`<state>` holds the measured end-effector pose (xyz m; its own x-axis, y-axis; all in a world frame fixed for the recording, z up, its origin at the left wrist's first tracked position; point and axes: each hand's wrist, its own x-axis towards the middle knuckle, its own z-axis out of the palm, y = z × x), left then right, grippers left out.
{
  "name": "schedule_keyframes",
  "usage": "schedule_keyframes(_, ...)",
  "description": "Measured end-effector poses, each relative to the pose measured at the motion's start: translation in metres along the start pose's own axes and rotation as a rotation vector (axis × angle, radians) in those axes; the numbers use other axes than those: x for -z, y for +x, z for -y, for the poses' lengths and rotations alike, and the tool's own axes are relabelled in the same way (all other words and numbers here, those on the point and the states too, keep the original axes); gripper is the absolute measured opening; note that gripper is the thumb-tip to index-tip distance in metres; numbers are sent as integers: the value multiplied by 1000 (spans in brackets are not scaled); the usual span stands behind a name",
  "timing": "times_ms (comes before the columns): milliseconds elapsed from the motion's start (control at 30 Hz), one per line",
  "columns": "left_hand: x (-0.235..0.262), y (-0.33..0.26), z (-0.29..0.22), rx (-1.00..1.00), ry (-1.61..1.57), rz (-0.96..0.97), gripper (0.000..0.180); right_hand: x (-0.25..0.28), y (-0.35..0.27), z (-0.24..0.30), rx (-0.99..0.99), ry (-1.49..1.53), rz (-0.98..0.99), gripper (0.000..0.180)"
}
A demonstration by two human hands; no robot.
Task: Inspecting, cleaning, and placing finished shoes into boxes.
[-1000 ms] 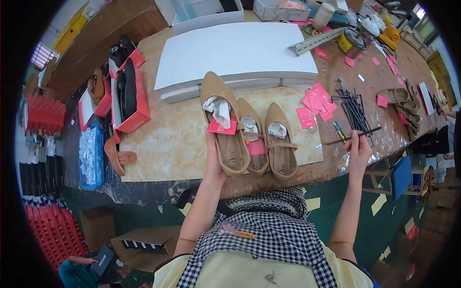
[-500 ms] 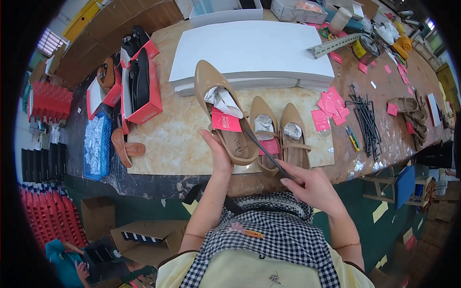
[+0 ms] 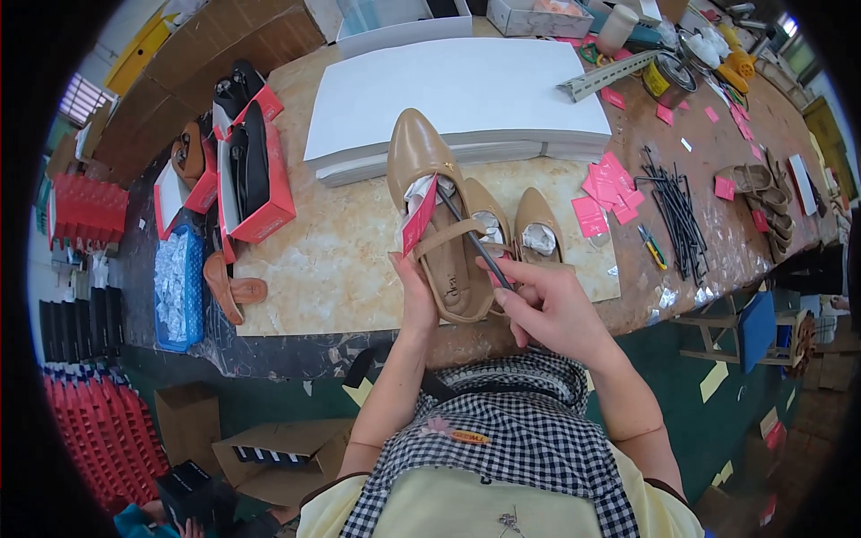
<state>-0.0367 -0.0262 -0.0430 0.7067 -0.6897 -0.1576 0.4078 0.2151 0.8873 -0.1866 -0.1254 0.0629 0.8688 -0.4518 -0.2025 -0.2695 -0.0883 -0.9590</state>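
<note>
On my feed, near the tabletop's front edge, my left hand cradles a beige shoe, already stuffed with paper; my right hand grips a black rod, only partly in, I judge. In two shoes just right, paper shows; I spot no rod.

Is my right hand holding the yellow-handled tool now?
No: the right hand grips a black rod, while the yellow-handled tool lies on the table beside the loose rods.
</note>
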Motion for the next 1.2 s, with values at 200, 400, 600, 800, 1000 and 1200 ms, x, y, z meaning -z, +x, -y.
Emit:
schedule_keyframes(200,6,-5,5,-52,135,135,100,-6,6,-9,38,55,-86,31)
schedule_keyframes(400,-5,-23,15,-117,221,185,104,-20,14,-13,265,-278,-323,27)
schedule_keyframes(600,-22,-34,24,-37,244,79,100,-41,27,-35,462,-591,-560,27)
schedule_keyframes(800,25,-16,26,126,-228,211,75,-9,14,-44,313,-406,-235,28)
schedule_keyframes(1000,118,2,-54,-436,945,-284,44,212,-51,-188,-115,-1004,-994,24)
schedule_keyframes(1200,9,-11,-17,-83,360,288,62,190,-36,-155,91,-1235,-986,30)
